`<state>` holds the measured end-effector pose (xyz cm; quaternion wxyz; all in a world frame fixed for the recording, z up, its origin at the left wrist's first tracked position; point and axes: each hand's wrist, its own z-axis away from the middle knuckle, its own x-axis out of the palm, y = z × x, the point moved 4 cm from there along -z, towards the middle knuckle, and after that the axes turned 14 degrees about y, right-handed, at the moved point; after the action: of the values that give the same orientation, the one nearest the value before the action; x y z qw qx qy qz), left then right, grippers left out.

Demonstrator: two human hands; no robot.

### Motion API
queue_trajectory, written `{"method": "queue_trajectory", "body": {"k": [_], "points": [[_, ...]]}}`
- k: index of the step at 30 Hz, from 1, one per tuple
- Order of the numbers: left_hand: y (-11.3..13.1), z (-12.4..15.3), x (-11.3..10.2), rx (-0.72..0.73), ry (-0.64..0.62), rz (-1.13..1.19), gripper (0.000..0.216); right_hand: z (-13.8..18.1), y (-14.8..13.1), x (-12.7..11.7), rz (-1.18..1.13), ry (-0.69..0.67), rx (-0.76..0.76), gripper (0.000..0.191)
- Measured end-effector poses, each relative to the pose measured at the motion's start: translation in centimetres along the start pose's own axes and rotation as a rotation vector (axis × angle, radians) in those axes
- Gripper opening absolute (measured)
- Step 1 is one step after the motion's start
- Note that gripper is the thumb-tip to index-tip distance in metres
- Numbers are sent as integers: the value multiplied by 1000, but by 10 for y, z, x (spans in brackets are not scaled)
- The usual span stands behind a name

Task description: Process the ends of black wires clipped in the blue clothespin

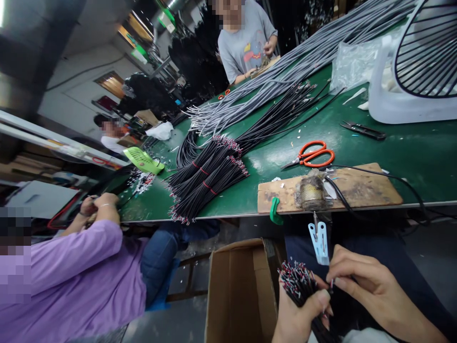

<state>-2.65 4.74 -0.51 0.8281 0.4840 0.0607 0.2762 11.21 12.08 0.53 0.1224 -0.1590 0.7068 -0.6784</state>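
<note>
A thick bundle of black cables (300,291) with stripped red and white wire ends is wrapped in my left hand (300,312), at the bottom of the view. Beside it, my right hand (367,281) pinches the end of a single cable (331,282) between thumb and forefinger. Just above my fingers, a light-blue clip (319,243) hangs from the metal tip of a small motor-like device (312,191). That device is fixed on a wooden board (367,188) at the table's edge.
Orange-handled scissors (314,155) and black snips (364,130) lie on the green table (264,166). Tied black cable bundles (203,181), grey cables (246,97) and a fan (382,95) are there too. A cardboard box (243,290) stands below; a purple-shirted co-worker (82,267) sits left.
</note>
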Motion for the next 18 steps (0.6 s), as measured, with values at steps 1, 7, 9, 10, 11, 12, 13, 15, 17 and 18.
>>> {"method": "queue_trajectory", "body": {"k": [1, 7, 9, 10, 11, 12, 13, 15, 17, 18], "points": [[-3, -1, 0, -1, -2, 0, 38, -1, -1, 0, -1, 15, -16, 16], [-15, -13, 2, 75, -52, 58, 40, 4, 5, 13, -222, 24, 189, 21], [-8, -15, 4, 176, -35, 61, 33, 7, 12, 19, -381, -42, 327, 23], [-2, -15, 4, 254, -29, 39, 28, 7, 15, 22, -450, -77, 373, 25], [5, -14, 6, 344, -26, 4, 23, 6, 17, 23, -499, -104, 404, 26], [13, -12, 7, 437, -29, -44, 19, 3, 18, 23, -524, -116, 426, 27], [21, -11, 8, 522, -26, -98, 15, -2, 18, 22, -532, -108, 442, 27], [35, -9, 8, 653, -7, -191, 9, -17, 14, 18, -514, -29, 450, 29], [45, -8, 8, 735, 16, -226, 7, -33, 6, 14, -492, 68, 432, 37], [49, -8, 7, 762, 28, -225, 6, -41, 1, 14, -488, 95, 428, 42]]}}
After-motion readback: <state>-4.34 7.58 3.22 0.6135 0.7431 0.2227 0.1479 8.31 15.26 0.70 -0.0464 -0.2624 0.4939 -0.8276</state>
